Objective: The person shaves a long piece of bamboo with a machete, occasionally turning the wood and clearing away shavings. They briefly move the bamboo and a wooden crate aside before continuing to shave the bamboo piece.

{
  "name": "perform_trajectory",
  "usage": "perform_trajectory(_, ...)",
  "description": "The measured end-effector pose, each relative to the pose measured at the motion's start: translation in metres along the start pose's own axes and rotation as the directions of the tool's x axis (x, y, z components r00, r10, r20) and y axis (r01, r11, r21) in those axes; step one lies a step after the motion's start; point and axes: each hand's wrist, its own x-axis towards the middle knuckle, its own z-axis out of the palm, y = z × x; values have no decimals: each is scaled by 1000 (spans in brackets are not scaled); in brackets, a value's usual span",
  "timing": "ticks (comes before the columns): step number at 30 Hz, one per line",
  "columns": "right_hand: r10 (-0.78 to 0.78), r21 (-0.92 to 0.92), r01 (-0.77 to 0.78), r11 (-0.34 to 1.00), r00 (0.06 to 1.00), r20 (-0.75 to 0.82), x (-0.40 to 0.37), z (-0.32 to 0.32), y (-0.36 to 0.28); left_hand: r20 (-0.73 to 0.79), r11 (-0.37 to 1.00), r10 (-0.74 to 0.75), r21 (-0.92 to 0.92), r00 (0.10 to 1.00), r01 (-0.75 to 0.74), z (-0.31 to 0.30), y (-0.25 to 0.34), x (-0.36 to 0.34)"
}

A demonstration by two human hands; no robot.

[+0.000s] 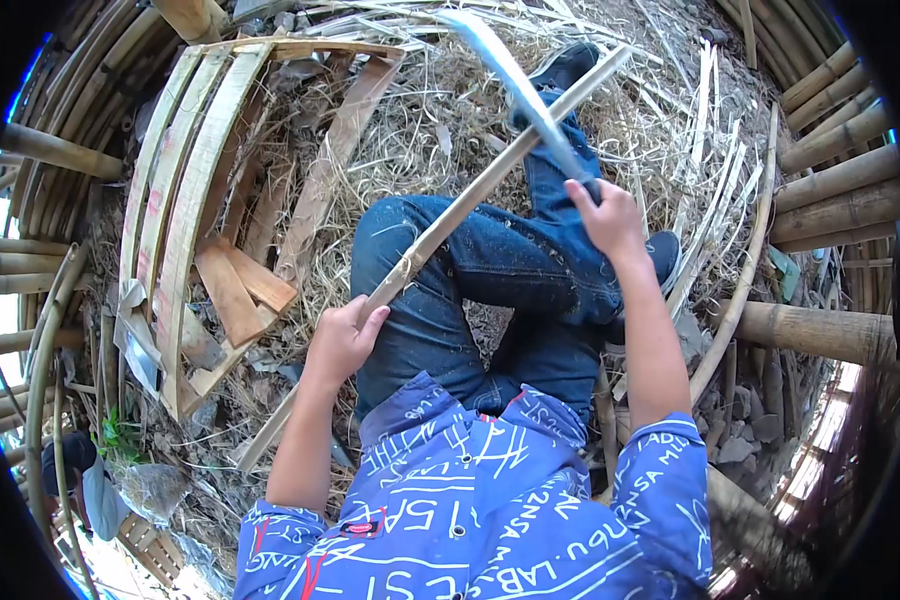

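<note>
My left hand (pixel 346 338) is closed around a long bamboo strip (pixel 467 196), which slants over my raised knee from lower left to upper right. My right hand (pixel 607 222) grips the dark handle of a machete (pixel 518 84). Its long pale blade points up and to the left, crossing over the strip in this view. Fine shavings cling to my jeans (pixel 515 250), and a small tuft of fibre sits on the strip just ahead of my left hand.
Curly bamboo shavings (pixel 420 130) cover the ground around my legs. A slatted wooden crate (pixel 198 160) lies at the left with loose wood pieces (pixel 232 295) by it. Bamboo poles (pixel 820 333) stick in from the right, and thin split strips (pixel 715 215) lie beside my foot.
</note>
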Motion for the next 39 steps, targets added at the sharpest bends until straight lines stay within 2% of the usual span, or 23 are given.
perform_trajectory(2,8,114,1,994,996,-84,11,-3,19,9,1000,-13,10,1000,13,-2,3,2)
perform_trajectory(3,63,84,-59,995,997,-40,10,-6,21,17,1000,-3,7,1000,3,-2,2,3)
perform_trajectory(4,36,79,-27,997,993,-115,8,-1,20,24,1000,8,4,1000,-8,-2,2,5)
perform_trajectory(6,53,74,-47,996,995,-82,4,2,18,47,1000,1,9,999,-1,-5,7,5)
perform_trajectory(8,67,197,-53,979,996,-64,-10,3,-1,27,1000,-9,-22,1000,10,0,4,2)
perform_trajectory(10,-23,284,34,958,999,-42,-28,2,-25,15,1000,15,-22,1000,-15,4,1,2)
perform_trajectory(12,-99,225,82,971,993,69,-45,3,-43,-15,999,34,32,999,-34,6,3,1)
perform_trajectory(13,-139,125,123,985,981,133,-51,11,-46,-48,998,53,23,997,-52,7,3,0)
perform_trajectory(14,-272,26,271,962,958,95,-55,18,-50,-44,998,63,24,997,-62,7,4,-2)
perform_trajectory(16,-301,-115,326,938,934,192,-56,18,-58,-31,999,6,36,1000,-5,4,7,-4)
perform_trajectory(20,-343,-154,364,919,928,148,-41,14,-46,-47,999,-4,47,999,7,5,8,-5)
perform_trajectory(22,-285,-185,297,937,954,89,-30,3,-36,-50,998,-5,56,999,7,5,7,-5)
perform_trajectory(25,-60,-98,65,993,997,53,1,-16,-6,-48,997,-8,76,999,12,3,10,-6)
perform_trajectory(29,171,-76,-173,982,985,-35,31,-48,35,-67,986,60,160,996,-49,-2,9,-4)
perform_trajectory(31,184,-93,-188,978,981,-58,39,-51,51,-58,969,112,227,992,-96,-4,10,0)
perform_trajectory(34,226,-124,-230,965,973,-45,39,-55,52,-37,969,125,217,991,-114,-3,2,3)
perform_trajectory(36,185,-63,-193,979,976,-116,38,-44,50,-37,970,137,207,990,-127,-2,2,3)
perform_trajectory(39,170,51,-165,985,978,-122,29,-31,31,-22,977,111,183,994,-106,2,0,3)
